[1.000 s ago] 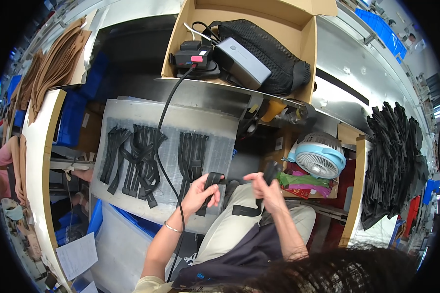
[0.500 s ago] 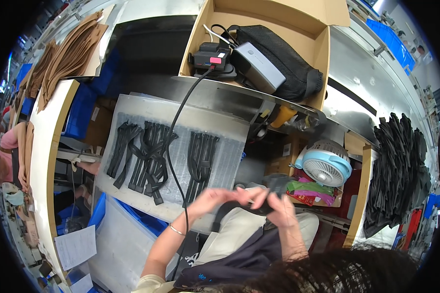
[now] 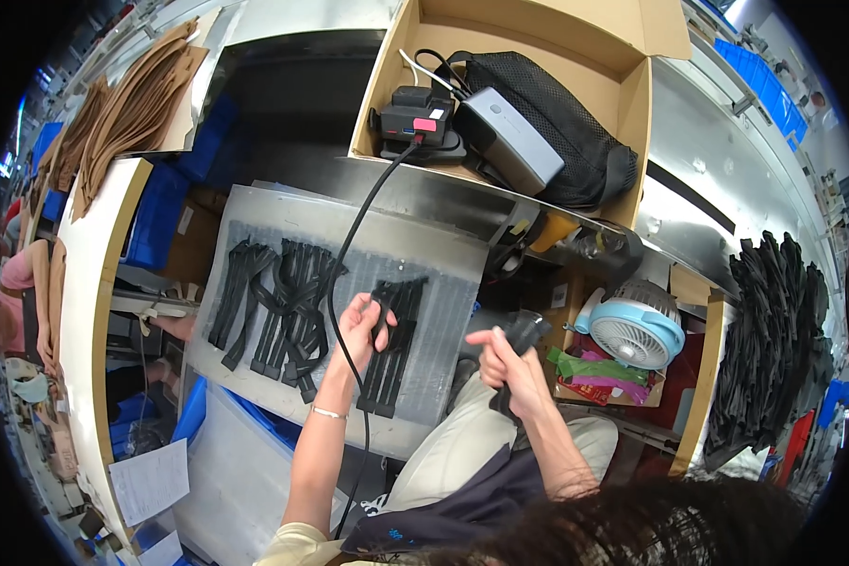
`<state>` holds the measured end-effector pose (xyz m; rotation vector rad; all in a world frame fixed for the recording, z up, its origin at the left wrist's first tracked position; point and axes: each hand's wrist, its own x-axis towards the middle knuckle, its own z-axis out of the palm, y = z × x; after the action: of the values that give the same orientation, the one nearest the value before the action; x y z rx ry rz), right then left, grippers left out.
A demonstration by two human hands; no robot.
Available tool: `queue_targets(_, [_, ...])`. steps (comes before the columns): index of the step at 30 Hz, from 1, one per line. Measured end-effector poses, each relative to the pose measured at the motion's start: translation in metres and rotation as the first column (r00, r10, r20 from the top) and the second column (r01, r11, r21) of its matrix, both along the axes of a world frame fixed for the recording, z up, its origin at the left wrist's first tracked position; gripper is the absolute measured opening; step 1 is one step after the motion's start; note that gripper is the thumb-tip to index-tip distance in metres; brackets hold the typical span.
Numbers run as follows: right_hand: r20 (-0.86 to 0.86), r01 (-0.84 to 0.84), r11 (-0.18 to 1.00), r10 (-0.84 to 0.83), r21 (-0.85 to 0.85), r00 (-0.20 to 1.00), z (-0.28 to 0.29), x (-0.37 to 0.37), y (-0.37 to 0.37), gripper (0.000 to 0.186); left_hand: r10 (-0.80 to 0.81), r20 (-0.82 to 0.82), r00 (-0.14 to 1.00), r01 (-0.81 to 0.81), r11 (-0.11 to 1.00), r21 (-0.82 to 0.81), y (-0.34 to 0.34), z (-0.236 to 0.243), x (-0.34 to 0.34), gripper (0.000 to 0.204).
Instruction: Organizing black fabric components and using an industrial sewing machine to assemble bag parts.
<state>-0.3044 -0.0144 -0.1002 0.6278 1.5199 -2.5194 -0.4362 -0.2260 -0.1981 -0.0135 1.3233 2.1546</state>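
Observation:
My left hand (image 3: 360, 325), fingers curled, pinches a black strap (image 3: 383, 300) over the right-hand group on the translucent board. That group of flat black straps (image 3: 385, 370) lies side by side beneath it. In my right hand (image 3: 517, 375) is a folded bundle of black straps (image 3: 524, 330); the index finger sticks out to the left while the others close round the bundle. Two more groups of black straps, one at the left (image 3: 239, 292) and a looped one in the middle (image 3: 292, 311), rest on the board (image 3: 448, 302).
A black cable (image 3: 349, 241) crosses the board and passes beside my left forearm. Behind, a cardboard box (image 3: 643, 123) holds a grey device and a black mesh bag. At right are a blue-white fan (image 3: 634, 332) and a heap of black strips (image 3: 764, 344). Brown strips (image 3: 146, 104) hang at far left.
My hands have parted: the left has moved up and left to the straps on the board, the right has stayed near my lap with the bundle. A strap is now in my left fingers.

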Motion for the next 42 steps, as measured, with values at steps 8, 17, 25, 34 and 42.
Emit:
queue_targets(8, [0.273,-0.063,0.976,0.120,-0.209,0.954,-0.058,-0.061,-0.053,0.043,-0.080,0.113,0.990,0.065,0.989,0.133,0.017,0.025,0.057,0.030])
queue_targets(17, [0.169,-0.172,0.959,0.212,-0.226,0.962,-0.055,-0.053,-0.049,0.030,-0.340,0.216,0.915,0.348,0.937,-0.001,-0.007,0.011,0.059,0.032])
queue_targets(25, [0.150,-0.322,0.945,0.327,-0.059,0.933,-0.063,-0.037,-0.034,0.025,-0.464,-0.781,0.417,-0.286,0.749,-0.598,0.017,0.000,0.027,0.046])
queue_targets(34, [-0.113,-0.005,0.906,-0.048,-0.424,0.992,-0.017,0.021,0.014,0.025,-0.135,0.211,0.968,0.157,0.983,-0.095,0.000,-0.004,0.028,0.020])
queue_targets(42, [-0.147,0.015,0.971,-0.052,-0.240,0.988,0.029,0.006,0.009,0.026,-0.278,0.332,0.901,0.225,0.956,0.188,0.003,0.059,0.063,0.028])
